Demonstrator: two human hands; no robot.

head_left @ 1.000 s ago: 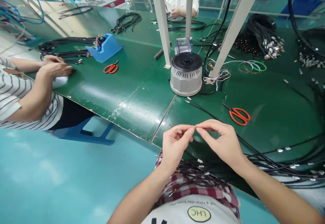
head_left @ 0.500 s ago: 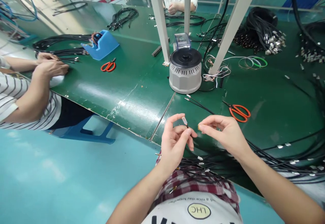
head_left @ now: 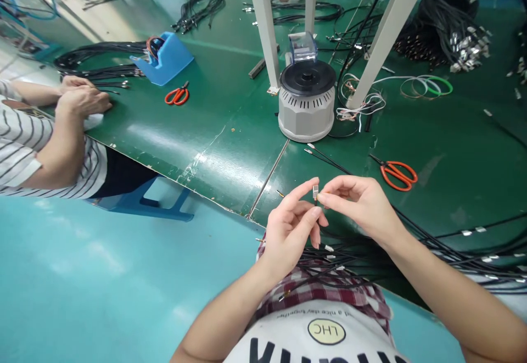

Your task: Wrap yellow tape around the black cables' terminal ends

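Note:
My left hand (head_left: 290, 234) is closed on a black cable, thumb and fingers pinching it just below its end. The cable's silvery metal connector (head_left: 315, 190) stands upright above the thumb, against the tip of the index finger. My right hand (head_left: 364, 204) has thumb and forefinger pinched together at the connector's right side, around a tiny amber strip that looks like tape and is mostly hidden. More black cables (head_left: 349, 258) with white tags lie below both hands, across my lap and the table edge.
A grey round tape dispenser (head_left: 307, 113) stands ahead. Orange-handled scissors (head_left: 398, 175) lie to the right, two cable ends (head_left: 315, 151) in front. Metal posts (head_left: 265, 33) rise behind. A co-worker's hands (head_left: 84, 96) are at the left, near a blue tape holder (head_left: 168, 61).
My right hand has moved left with the amber strip and now meets the connector. My left hand has turned the connector more upright. The view has tilted slightly downward.

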